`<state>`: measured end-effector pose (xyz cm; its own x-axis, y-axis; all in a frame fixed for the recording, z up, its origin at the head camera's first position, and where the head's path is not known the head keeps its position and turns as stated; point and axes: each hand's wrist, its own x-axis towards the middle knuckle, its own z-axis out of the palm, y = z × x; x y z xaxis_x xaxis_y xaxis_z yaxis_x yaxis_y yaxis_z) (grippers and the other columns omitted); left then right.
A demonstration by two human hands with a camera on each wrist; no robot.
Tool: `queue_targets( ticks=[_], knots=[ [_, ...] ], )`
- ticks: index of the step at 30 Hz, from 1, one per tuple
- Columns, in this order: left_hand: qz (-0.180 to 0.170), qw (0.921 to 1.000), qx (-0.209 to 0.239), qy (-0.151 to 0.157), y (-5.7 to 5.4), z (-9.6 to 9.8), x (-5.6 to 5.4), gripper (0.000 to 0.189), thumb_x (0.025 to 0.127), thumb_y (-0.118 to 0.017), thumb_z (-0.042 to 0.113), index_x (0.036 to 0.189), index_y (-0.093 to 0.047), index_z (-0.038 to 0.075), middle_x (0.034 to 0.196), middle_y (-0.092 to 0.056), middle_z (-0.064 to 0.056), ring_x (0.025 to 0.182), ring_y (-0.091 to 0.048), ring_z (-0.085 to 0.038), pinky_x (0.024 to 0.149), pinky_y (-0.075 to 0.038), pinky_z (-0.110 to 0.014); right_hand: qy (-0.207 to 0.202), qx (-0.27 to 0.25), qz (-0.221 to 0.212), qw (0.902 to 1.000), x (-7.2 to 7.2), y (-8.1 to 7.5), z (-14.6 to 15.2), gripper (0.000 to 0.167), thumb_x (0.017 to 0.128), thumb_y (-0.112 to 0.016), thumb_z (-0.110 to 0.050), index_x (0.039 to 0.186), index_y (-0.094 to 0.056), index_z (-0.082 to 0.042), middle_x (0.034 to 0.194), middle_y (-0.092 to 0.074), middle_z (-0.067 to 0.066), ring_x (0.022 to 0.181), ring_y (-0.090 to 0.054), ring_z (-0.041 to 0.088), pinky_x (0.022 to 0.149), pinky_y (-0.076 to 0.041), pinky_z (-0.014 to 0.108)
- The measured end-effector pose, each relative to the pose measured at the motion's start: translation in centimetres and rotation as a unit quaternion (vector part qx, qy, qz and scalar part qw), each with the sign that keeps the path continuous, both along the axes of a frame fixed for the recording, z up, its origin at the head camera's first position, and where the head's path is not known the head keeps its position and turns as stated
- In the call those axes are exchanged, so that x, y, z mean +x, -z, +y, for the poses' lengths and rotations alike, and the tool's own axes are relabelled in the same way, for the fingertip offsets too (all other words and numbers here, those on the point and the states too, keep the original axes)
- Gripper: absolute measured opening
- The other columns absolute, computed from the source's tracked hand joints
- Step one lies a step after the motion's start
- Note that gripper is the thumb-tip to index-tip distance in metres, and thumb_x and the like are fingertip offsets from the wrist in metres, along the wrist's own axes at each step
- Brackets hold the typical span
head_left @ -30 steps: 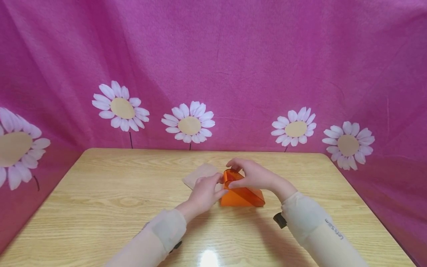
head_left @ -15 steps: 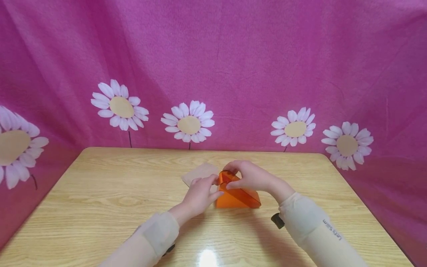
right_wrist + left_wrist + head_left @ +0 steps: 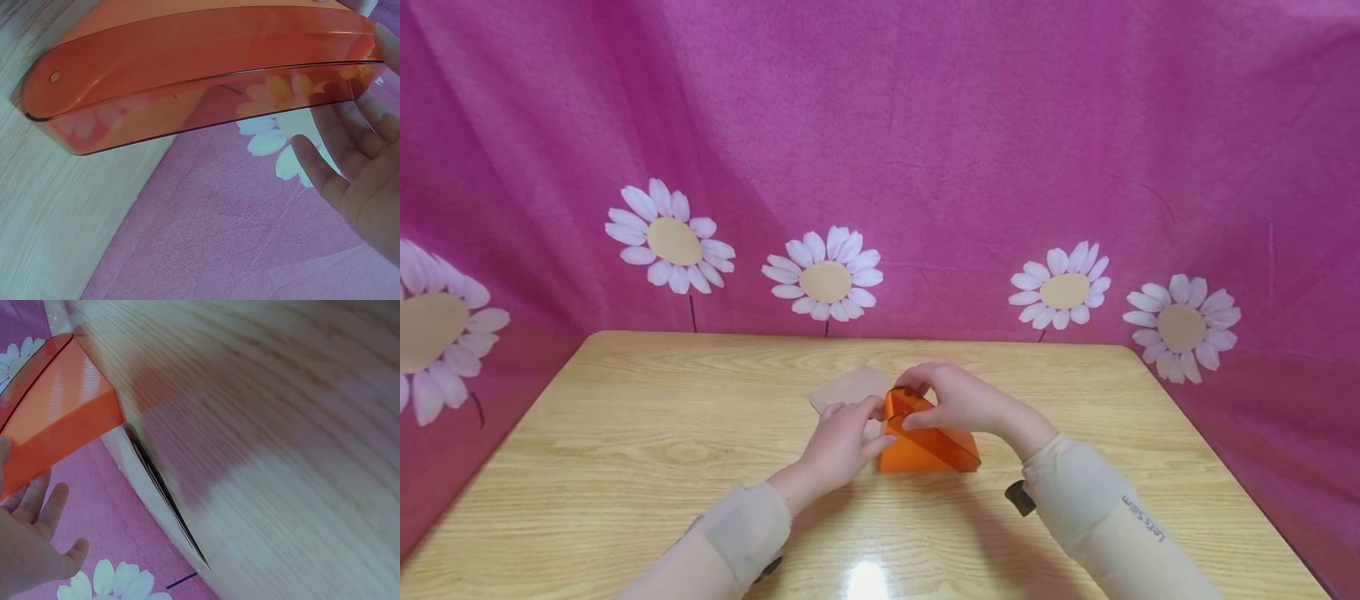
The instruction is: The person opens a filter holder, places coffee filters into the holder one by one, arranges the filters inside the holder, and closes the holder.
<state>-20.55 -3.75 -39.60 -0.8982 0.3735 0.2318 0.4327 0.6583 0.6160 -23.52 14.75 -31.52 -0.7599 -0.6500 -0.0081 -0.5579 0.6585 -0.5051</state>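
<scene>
An orange plastic box (image 3: 917, 454), wedge-shaped with a see-through orange cover (image 3: 187, 69), stands on the wooden table, its tall end to the left. A small round hole shows near one end of the cover in the right wrist view. My left hand (image 3: 838, 437) holds the tall left end, thumb on the near face; some of its other fingers (image 3: 53, 506) are spread free of the box. From above, my right hand (image 3: 962, 400) grips the cover near the top, thumb in front and fingers behind. The fingertips behind the box are partly hidden.
A flat light-brown sheet (image 3: 850, 387), perhaps a cloth or paper, lies on the table (image 3: 662, 433) behind my left hand. Pink fabric (image 3: 925, 167) with white daisies hangs behind the table and at its sides.
Both hands and the orange box have shifted slightly left and toward me across the table. The hold on it looks the same. The brown sheet has stayed put.
</scene>
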Motion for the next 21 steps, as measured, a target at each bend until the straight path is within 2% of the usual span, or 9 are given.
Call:
queue_targets(
  ticks=[6,12,21],
  knots=[
    [0.007,1.0000,-0.002,-0.005,0.0,-0.5,0.1,0.033,0.086,-0.067,0.027,0.115,-0.057,0.012,0.111,-0.068,-0.003,0.108,-0.061,-0.021,0.107,-0.027,-0.053,0.006,-0.002,-0.005,1.0000,0.1,-0.1,-0.1,0.034,0.081,-0.072,-0.019,0.111,-0.062,-0.009,0.097,-0.065,-0.002,0.092,-0.059,0.014,0.090,-0.049,0.042],
    [0.003,1.0000,-0.002,-0.009,0.2,-0.9,0.2,0.034,0.087,-0.066,0.028,0.115,-0.056,0.013,0.113,-0.067,-0.003,0.110,-0.060,-0.021,0.107,-0.025,-0.056,0.007,0.001,0.004,1.0000,-0.1,0.1,-0.1,0.034,0.080,-0.073,-0.020,0.111,-0.062,-0.010,0.096,-0.065,-0.003,0.092,-0.059,0.012,0.088,-0.048,0.035],
    [-0.005,0.9999,0.001,-0.016,0.2,-1.4,0.5,0.035,0.086,-0.067,0.029,0.115,-0.056,0.013,0.111,-0.068,-0.003,0.108,-0.062,-0.021,0.108,-0.024,-0.056,0.006,-0.013,-0.003,0.9999,0.0,0.0,0.0,0.036,0.080,-0.073,-0.019,0.113,-0.062,-0.009,0.097,-0.065,-0.003,0.093,-0.059,0.013,0.087,-0.048,0.034]
  ],
)
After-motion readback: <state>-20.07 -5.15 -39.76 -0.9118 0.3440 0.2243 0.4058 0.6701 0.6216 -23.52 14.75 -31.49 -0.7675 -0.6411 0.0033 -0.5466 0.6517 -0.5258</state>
